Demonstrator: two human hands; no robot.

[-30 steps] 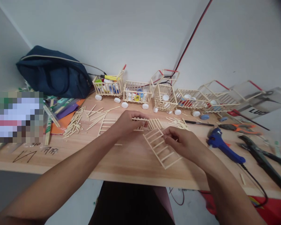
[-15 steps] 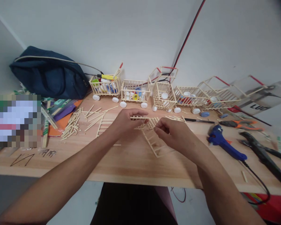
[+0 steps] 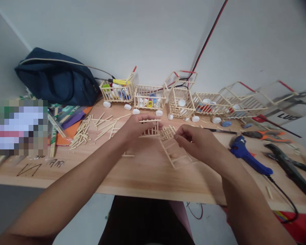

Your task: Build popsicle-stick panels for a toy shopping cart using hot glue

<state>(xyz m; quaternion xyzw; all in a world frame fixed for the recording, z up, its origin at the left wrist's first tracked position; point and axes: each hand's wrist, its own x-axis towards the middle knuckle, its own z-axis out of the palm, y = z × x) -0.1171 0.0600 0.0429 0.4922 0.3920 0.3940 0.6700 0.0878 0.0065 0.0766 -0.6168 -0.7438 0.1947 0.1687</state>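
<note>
If fingers of the left hand (image 3: 134, 128), pinching a stick frame (image 3: 153, 120), or the right hand (image 3: 199, 140), apparently pinching a small panel (image 3: 168, 133), squeeze too hard, joints could snap.

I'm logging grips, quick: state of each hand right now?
Left hand: closed, holding a small stick frame.
Right hand: curled beside a slatted panel; whether it grips cannot be told.

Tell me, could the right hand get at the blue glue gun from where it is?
Probably yes: the blue glue gun lies to the right of the right hand, with tabletop between and nothing seen blocking it. The fingers are at a small stick lattice, so may need freeing first.
</note>
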